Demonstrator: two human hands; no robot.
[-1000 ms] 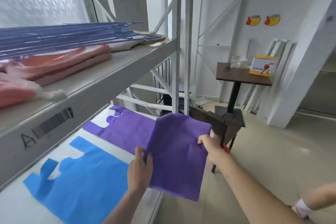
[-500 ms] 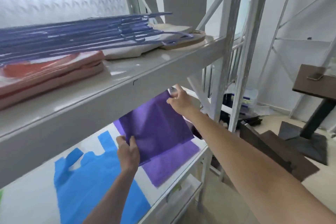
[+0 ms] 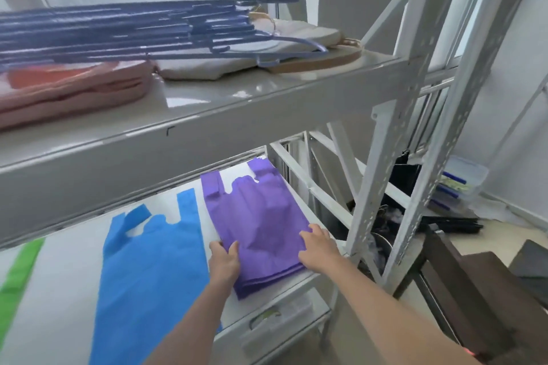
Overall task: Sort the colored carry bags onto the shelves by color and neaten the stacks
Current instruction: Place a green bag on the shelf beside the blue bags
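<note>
purple bag stack (image 3: 261, 222) flat on lower shelf (image 3: 59, 299); left hand (image 3: 224, 258) grips its near-left edge, right hand (image 3: 317, 249) rests open-fingered on its right edge.
</note>
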